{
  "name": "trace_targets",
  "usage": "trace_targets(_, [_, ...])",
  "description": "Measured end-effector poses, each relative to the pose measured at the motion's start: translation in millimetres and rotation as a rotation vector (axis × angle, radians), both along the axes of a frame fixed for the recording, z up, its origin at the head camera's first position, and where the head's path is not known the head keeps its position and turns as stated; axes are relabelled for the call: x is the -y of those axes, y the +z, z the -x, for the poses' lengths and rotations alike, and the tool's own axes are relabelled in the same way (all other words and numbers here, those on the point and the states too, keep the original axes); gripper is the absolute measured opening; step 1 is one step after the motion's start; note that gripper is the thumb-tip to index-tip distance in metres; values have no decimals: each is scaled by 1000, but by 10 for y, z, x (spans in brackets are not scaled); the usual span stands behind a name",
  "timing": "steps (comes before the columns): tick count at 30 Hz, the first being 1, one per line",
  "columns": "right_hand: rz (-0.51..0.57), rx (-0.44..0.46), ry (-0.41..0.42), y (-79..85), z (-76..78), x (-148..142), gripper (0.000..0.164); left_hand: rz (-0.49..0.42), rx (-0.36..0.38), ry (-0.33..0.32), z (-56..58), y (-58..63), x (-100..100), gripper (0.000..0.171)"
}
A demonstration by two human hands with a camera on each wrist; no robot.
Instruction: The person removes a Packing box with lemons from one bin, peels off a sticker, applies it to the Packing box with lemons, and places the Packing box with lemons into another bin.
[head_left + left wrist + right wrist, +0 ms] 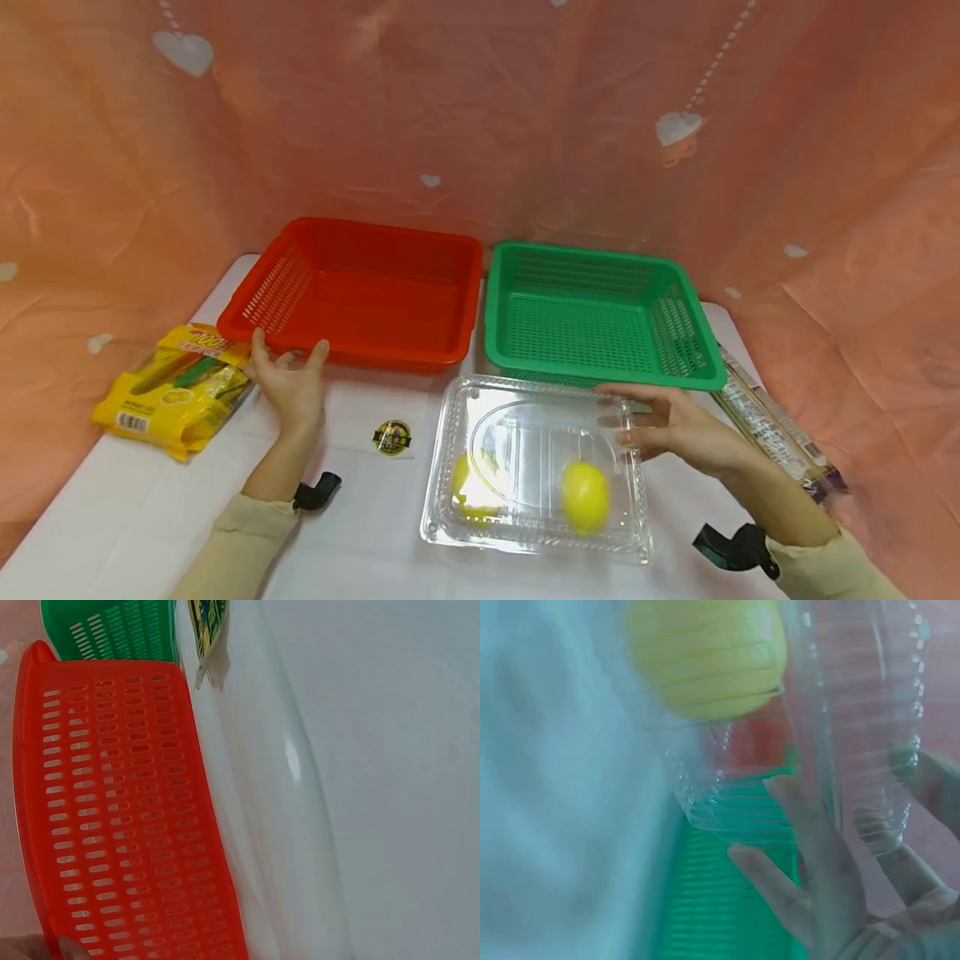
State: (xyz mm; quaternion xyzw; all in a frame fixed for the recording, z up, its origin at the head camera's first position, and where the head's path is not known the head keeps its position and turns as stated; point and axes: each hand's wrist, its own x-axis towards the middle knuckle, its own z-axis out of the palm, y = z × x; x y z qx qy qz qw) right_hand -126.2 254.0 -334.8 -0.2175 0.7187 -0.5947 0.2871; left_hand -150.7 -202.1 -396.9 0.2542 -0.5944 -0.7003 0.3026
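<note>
My right hand (678, 425) grips the right edge of a clear plastic clamshell box (517, 408), thumb and fingers on either side. Through its plastic show a yellow oval fruit (585, 497), lemon-like, and a second yellow shape (472, 492) partly hidden by glare. The right wrist view has the fruit (705, 656) close up, above the spread fingers (829, 862). My left hand (291, 392) touches the front left rim of a red plastic basket (348, 358), thumb and index finger spread apart. Only fingertips (73, 949) of it appear at the rim in the left wrist view.
A green basket (607, 375) stands right of the red one, behind the box. A yellow printed bag (168, 400) lies at the left table edge. At the right edge lies a long printed package (776, 417). A round dark label (392, 437) sits mid-table.
</note>
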Motion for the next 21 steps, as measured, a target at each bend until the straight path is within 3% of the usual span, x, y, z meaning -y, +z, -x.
trace_targets(7, [-18,17,-48,-431,-17,17,55,-19,13,-2,-28,-15,43,90])
trace_targets(11, [-14,60,-33,-615,28,88,57,-6,24,21,-119,-46,129,91])
trace_targets(14, [-40,82,-25,-668,55,103,59,-7,23,14,-187,-74,161,90])
trace_targets(17, [-75,79,-39,-650,51,55,61,-50,-3,-40,-218,-71,170,86])
trace_targets(19, [-87,65,-51,-628,31,13,62,-87,-36,-72,-241,-54,223,79])
trace_targets(21, [-93,44,-54,-611,7,-16,64,-71,-6,-97,-290,-40,348,67])
